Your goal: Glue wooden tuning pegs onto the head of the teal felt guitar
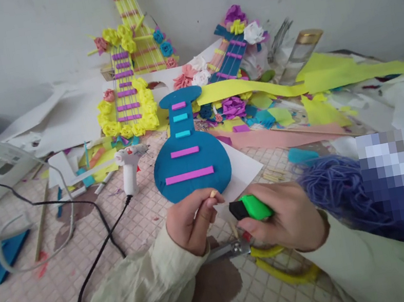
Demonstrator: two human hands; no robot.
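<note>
My left hand (191, 223) is closed in a pinch on a short piece of wooden stick (213, 193), its pale end showing between thumb and fingers. Wrapped in my right hand (285, 214) is a bright green highlighter (255, 207); its black end points left toward my left hand, a small gap apart. Just beyond both hands lies a blue guitar-shaped cutout (190, 162) with pink and light-blue strips across it. Scissors with yellow handles (285, 269) lie under my right hand, partly hidden by it.
A white hot glue gun (129, 174) stands left of the cutout, its black cord (98, 252) trailing forward. Decorated paper guitars (125, 89) lean at the back. Paper scraps (282, 116) and purple yarn (334, 190) lie right. A glass jar (302, 52) stands near the wall.
</note>
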